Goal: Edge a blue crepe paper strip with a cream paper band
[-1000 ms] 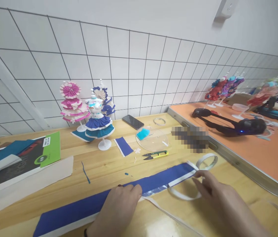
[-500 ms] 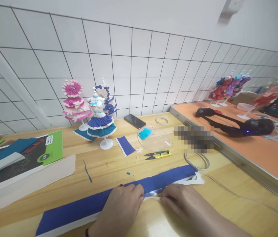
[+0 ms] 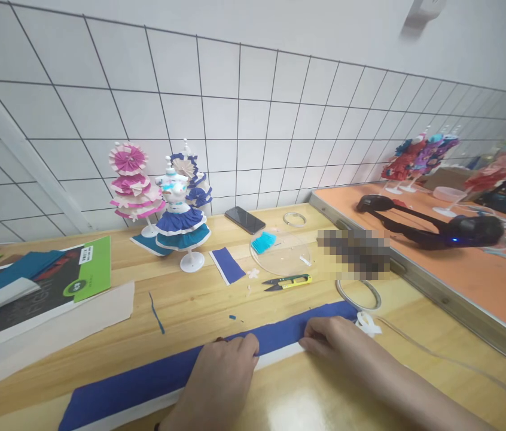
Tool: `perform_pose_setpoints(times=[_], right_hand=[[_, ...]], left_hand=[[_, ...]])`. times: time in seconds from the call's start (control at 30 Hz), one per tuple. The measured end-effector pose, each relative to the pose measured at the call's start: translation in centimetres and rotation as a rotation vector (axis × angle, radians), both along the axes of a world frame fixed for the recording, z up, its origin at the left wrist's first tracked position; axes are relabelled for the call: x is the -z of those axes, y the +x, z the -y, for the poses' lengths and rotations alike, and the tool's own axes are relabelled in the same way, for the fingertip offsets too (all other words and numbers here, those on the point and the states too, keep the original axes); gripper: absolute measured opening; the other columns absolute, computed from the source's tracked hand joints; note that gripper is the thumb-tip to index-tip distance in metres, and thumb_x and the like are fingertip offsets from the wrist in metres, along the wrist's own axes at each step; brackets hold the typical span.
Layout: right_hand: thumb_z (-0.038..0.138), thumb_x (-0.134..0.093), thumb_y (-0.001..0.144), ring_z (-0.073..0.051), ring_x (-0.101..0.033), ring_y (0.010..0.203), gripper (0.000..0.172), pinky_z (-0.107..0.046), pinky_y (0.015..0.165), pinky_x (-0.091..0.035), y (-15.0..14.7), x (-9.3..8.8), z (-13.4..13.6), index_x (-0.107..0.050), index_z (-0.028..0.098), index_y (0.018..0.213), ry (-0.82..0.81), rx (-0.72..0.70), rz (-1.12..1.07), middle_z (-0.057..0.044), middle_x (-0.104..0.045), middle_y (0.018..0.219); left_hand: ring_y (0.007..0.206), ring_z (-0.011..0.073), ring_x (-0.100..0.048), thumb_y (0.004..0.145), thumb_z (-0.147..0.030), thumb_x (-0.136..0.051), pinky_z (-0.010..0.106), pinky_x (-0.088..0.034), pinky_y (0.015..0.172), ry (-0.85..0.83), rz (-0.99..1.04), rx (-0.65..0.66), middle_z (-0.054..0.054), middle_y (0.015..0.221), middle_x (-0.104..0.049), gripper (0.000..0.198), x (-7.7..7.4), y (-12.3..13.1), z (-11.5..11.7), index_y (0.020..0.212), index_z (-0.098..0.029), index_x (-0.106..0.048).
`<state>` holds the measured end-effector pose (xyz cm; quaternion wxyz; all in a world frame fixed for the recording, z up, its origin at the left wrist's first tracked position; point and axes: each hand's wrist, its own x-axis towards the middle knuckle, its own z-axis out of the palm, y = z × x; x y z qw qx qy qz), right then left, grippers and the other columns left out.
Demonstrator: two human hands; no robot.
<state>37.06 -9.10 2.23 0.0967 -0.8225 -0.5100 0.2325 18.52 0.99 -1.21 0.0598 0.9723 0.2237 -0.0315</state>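
Note:
A long blue strip [image 3: 145,377] with a white band [image 3: 280,354] along its near edge lies slantwise across the wooden table. My left hand [image 3: 221,380] rests over its middle, fingers curled down and closed at the near edge. Further right, my right hand [image 3: 331,338] has thumb and fingers pinched together on the white band near the strip's far end. Between the two hands the band lies flat against the blue. A loose white curl [image 3: 367,323] sticks out past the right end. My fingertips are partly hidden.
Thread snips [image 3: 287,281], a clear round dish [image 3: 284,254], a phone [image 3: 244,220] and a tape ring [image 3: 358,294] lie beyond the strip. Small dress forms [image 3: 181,224] stand behind. A book [image 3: 87,281] is at left; black goggle-like gear [image 3: 427,224] sits on the orange mat.
My right hand has slid slightly right and up along the strip. The shiny, loose section between my hands is now covered by the flat white band. The left hand stays nearly in place.

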Motion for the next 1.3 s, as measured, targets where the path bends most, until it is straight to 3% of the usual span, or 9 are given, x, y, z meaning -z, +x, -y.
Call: perform_pose_setpoints(times=[0.3,0.43,0.73,0.9,1.07,1.3], right_hand=[[0.023,-0.047,0.07,-0.012,-0.047,0.053,0.014,-0.022,0.046,-0.026,0.7,1.1,0.3,-0.049,0.02,0.056,0.024,0.057,-0.001,0.002,-0.056,0.055],[0.023,-0.047,0.069,-0.012,-0.047,0.053,0.014,-0.021,0.046,-0.026,0.8,1.1,0.4,-0.048,0.02,0.055,0.019,0.062,-0.013,0.003,-0.055,0.054],[0.022,-0.047,0.067,-0.011,-0.05,0.053,0.01,-0.02,0.042,-0.025,1.8,1.4,0.4,-0.052,0.021,0.058,-0.017,0.107,-0.046,0.003,-0.058,0.056],[0.02,-0.046,0.067,-0.012,-0.051,0.054,0.01,-0.02,0.043,-0.027,2.1,1.4,0.5,-0.053,0.02,0.059,-0.017,0.101,-0.065,0.003,-0.059,0.057],[0.018,-0.045,0.068,-0.012,-0.051,0.054,0.009,-0.02,0.044,-0.028,1.9,1.0,0.5,-0.052,0.021,0.062,-0.01,0.097,-0.081,0.002,-0.059,0.057],[0.023,-0.043,0.078,-0.013,-0.055,0.051,0.012,-0.02,0.047,-0.032,2.3,0.4,1.1,-0.055,0.022,0.075,0.005,0.076,-0.136,0.003,-0.06,0.052]], left_hand=[[0.066,0.0219,-0.062,0.086,-0.014,-0.035,0.031,-0.042,0.054,-0.057,-0.065,-0.022,0.0,0.077,-0.065,0.021,-1.1,0.4,0.2,0.085,-0.022,-0.054],[0.068,0.0231,-0.063,0.087,-0.015,-0.034,0.033,-0.044,0.055,-0.066,-0.081,-0.03,0.001,0.079,-0.065,0.021,-1.0,0.4,0.3,0.087,-0.022,-0.054],[0.063,0.0257,-0.063,0.076,-0.009,-0.043,0.035,-0.046,0.051,0.048,-0.155,0.065,0.004,0.075,-0.064,0.023,-0.7,0.6,0.8,0.091,-0.021,-0.056],[0.056,0.0246,-0.062,0.079,-0.02,-0.047,0.032,-0.043,0.044,0.214,-0.019,0.238,0.005,0.071,-0.064,0.041,0.3,0.4,1.1,0.12,-0.022,-0.046],[0.05,0.0218,-0.06,0.076,-0.024,-0.053,0.029,-0.038,0.04,0.292,0.105,0.242,0.003,0.064,-0.062,0.037,1.2,0.3,1.1,0.113,-0.024,-0.053],[0.06,0.0207,-0.06,0.075,-0.026,-0.055,0.029,-0.04,0.046,0.348,0.206,0.28,0.004,0.068,-0.062,0.034,0.8,1.1,1.7,0.108,-0.017,-0.056]])
